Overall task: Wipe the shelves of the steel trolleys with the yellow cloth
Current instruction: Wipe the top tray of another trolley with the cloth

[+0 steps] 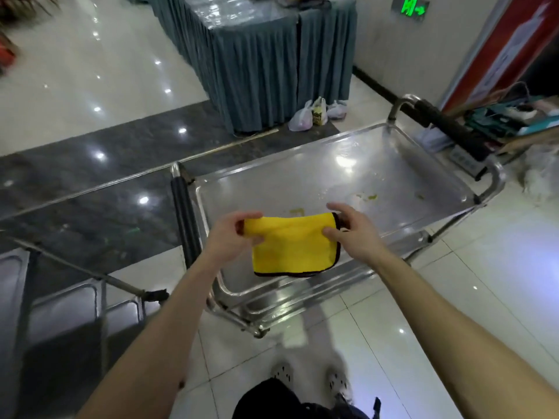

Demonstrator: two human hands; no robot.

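Observation:
A folded yellow cloth (pixel 295 246) with a dark hem hangs in the air above the near end of a steel trolley's top shelf (pixel 348 176). My left hand (pixel 234 234) pinches the cloth's upper left corner. My right hand (pixel 351 229) pinches its upper right corner. The shelf is shiny, with yellowish smears and crumbs (pixel 367 197) near its middle and right side. The trolley has black-padded handles at its left end (pixel 184 219) and its far right end (pixel 450 128).
A second steel trolley (pixel 69 309) stands at the lower left. A table with a grey pleated skirt (pixel 263 62) stands beyond, with plastic bags (pixel 314 114) on the floor beside it. Clutter (pixel 514 116) lies at the right by a red banner. My feet (pixel 311 379) stand on glossy tiles.

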